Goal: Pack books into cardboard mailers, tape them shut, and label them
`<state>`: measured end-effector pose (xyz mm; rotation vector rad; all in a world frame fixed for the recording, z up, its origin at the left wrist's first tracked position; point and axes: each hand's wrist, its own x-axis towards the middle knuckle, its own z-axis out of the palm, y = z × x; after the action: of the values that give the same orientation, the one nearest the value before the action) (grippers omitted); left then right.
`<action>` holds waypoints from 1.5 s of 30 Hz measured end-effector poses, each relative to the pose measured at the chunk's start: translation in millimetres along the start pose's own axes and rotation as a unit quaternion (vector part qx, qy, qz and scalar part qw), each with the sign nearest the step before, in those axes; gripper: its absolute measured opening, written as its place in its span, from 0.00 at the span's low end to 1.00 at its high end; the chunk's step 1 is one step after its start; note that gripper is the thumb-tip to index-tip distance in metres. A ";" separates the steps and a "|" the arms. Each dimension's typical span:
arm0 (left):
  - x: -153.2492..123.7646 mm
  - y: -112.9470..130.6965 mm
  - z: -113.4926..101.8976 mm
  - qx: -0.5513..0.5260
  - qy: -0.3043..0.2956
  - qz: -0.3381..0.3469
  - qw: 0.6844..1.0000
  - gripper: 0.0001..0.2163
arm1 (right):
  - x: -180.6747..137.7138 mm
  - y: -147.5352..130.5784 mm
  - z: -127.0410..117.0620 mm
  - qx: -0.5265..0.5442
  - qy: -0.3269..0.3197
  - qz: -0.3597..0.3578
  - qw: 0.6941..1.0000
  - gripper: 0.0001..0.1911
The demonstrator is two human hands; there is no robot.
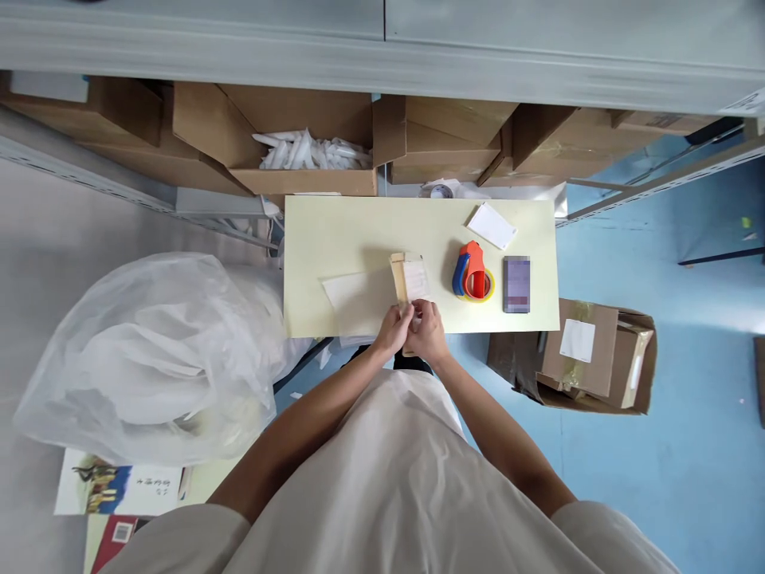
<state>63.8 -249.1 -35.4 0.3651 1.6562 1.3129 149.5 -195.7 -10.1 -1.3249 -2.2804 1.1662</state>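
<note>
At the table's near edge, my left hand (pixel 394 328) and my right hand (pixel 427 331) are close together, both closed on a narrow tan cardboard packet (pixel 398 275) with a whitish label or sheet (pixel 416 277) on its face. The packet points away from me, its far end over the table (pixel 335 231). Fingers hide its near part, and a bit of tan shows below them. Left of the packet, a thin white sheet (pixel 352 299) lies on the table. To the right stands a red and blue tape dispenser (pixel 474 275) with a yellow-edged tape roll.
A white card (pixel 492 226) and a purple, blurred box (pixel 516 285) lie on the table's right. Behind stand open cartons (pixel 311 182), one with white packets, under a grey shelf beam (pixel 382 60). A big plastic bag (pixel 149 359) bulges at left; a carton of boxes (pixel 642 383) is on the right floor.
</note>
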 end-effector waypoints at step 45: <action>21.9 -49.9 -52.7 0.381 0.053 0.111 0.916 0.26 | 24.1 39.7 -7.9 0.379 -0.136 0.270 0.875 0.24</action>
<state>25.8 -283.1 -91.4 0.9799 2.2334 0.7894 164.9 -161.5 -38.6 -1.5252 -1.2886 2.2396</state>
